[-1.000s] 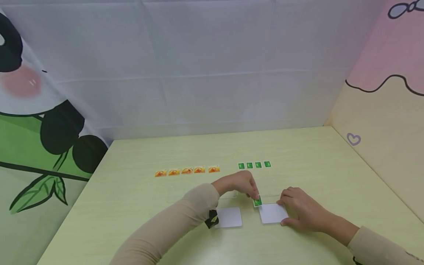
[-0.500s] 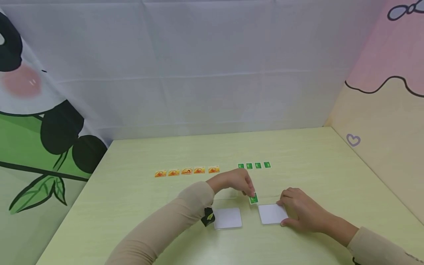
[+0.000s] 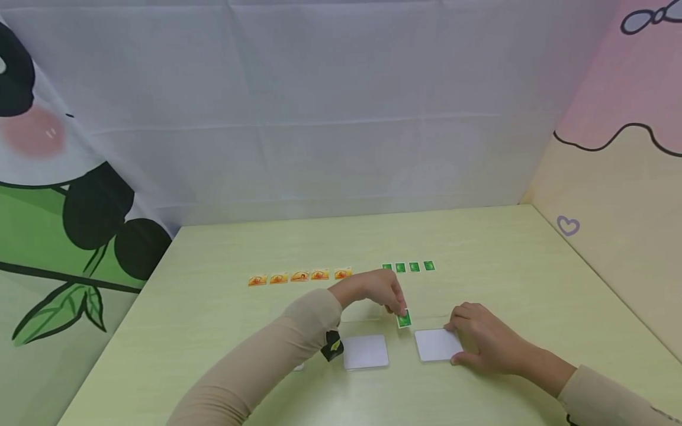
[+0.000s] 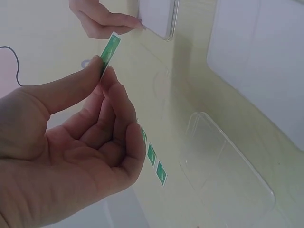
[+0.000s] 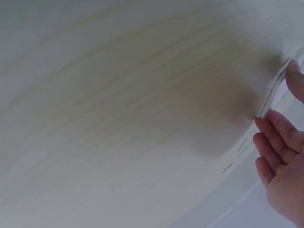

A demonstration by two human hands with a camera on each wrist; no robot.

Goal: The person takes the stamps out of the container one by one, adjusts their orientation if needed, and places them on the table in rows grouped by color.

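Between thumb and fingertips my left hand [image 3: 375,290] pinches a small green card [image 3: 404,319] with a white border, held above the table. The left wrist view has this green card [image 4: 110,51] tilted, almost edge-on. To its right, my right hand [image 3: 490,340] grips a white rectangular block [image 3: 438,345] by its edges, thumb at the near side and fingers at the far side. Clear edging shows along the block [image 5: 273,92] in the right wrist view. Another white rectangle [image 3: 366,352] lies to the left, below my left wrist.
Several orange cards [image 3: 300,276] lie in a row on the table [image 3: 213,355], and several green cards [image 3: 414,267] form a row right of them. A clear plastic tray or lid [image 4: 228,166] lies near my left hand. A white curtain [image 3: 341,118] hangs behind the table.
My left hand has moved a little left with the green card, away from the white block's corner. My right hand keeps its grip on the block.
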